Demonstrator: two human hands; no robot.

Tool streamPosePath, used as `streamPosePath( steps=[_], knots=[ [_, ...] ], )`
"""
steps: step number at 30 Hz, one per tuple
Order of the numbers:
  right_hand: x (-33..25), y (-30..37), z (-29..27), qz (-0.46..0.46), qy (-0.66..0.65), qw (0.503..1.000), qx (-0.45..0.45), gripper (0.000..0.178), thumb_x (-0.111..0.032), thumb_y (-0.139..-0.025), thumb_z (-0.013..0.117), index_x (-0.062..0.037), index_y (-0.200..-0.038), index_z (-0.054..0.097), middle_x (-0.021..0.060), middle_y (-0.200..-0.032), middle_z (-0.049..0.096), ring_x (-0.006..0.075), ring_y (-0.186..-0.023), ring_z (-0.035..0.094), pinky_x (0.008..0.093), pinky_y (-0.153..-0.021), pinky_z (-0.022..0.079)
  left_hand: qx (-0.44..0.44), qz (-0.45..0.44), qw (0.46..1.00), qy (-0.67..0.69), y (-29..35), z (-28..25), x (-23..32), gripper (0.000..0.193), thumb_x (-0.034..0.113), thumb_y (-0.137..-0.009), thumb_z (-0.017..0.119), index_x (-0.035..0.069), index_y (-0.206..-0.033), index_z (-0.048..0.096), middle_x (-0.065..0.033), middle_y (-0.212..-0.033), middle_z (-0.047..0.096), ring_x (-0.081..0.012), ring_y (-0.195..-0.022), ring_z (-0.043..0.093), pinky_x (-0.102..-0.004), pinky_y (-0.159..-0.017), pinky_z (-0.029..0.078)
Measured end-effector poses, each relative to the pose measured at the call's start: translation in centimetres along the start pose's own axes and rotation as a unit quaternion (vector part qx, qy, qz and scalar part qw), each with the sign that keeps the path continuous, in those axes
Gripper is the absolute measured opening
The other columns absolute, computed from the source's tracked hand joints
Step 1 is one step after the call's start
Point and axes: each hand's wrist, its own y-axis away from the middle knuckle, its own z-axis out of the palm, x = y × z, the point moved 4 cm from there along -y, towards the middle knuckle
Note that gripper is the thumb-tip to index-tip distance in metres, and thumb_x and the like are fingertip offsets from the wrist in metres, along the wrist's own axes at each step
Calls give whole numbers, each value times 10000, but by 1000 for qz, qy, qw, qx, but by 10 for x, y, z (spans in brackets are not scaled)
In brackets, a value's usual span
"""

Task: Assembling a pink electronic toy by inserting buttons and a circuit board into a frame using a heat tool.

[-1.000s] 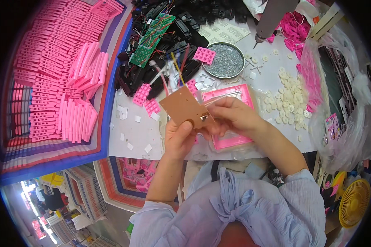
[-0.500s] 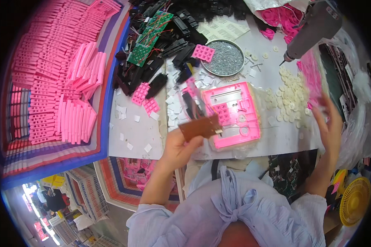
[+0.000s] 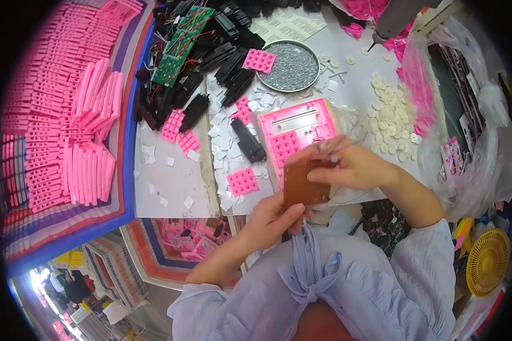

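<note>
A brown circuit board (image 3: 302, 185) is held up over the near side of an open pink plastic housing (image 3: 310, 118). My left hand (image 3: 272, 220) pinches the board's lower edge, thumb in front. My right hand (image 3: 355, 166) grips its upper right part, thumb across the face and fingers behind. In the housing lies a pink rubber keypad (image 3: 284, 146); board and right hand cover the housing's lower right part. A black plastic part (image 3: 248, 141) and another pink keypad (image 3: 243, 181) lie to the left of the housing.
A round tray of small screws (image 3: 293, 67) stands behind the housing. Cream discs (image 3: 393, 116) are heaped at the right, below a grey electric screwdriver (image 3: 392, 23). Black parts and green boards (image 3: 179, 51) pile up at the back left. A blue-edged crate of pink casings (image 3: 68, 102) stands left.
My right hand has come from the right side onto the board. The board has turned from lying flat to facing me. The black part now rests on the table. The view has shifted.
</note>
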Motion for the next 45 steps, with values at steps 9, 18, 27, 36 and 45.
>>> streamPosePath(
  steps=[9,18,27,36,45],
  knots=[
    [27,-38,-41,17,77,997,5,292,1,-854,630,25,-1144,648,115,-1063,693,166,-964,643,303,-847,509,28,28,997,62,17,9,-10,642,49,-956,545,65,-1521,240,-154,-1400,473,-223,-1193,541,-362,-1030,420],
    [30,-65,-19,12,276,961,-19,277,-10,-863,616,7,-1137,644,119,-972,705,162,-872,662,308,-792,523,103,-18,959,-262,34,-9,19,534,41,-877,646,41,-1386,484,-127,-1243,612,-212,-1112,609,-342,-951,495],
    [41,-60,-12,10,258,966,23,285,-61,-838,663,-6,-1117,646,153,-959,689,285,-864,664,340,-800,516,204,48,917,-339,28,-36,30,424,92,-844,687,33,-1249,578,-127,-1069,646,-250,-924,638,-346,-773,523],
    [10,-54,2,-54,472,864,167,432,-134,-775,720,-34,-1178,601,152,-1143,635,332,-1054,610,402,-828,511,157,205,694,-672,-14,-27,41,526,289,-764,738,71,-1224,608,-83,-1269,576,-236,-1259,493,-485,-1069,312],
    [26,0,39,-60,567,820,54,546,-291,-826,682,15,-1263,563,178,-1337,538,315,-1324,432,468,-1068,365,101,176,674,-710,-24,-27,43,562,387,-781,715,68,-1228,599,-65,-1264,579,-200,-1279,486,-447,-1041,328]
  ],
)
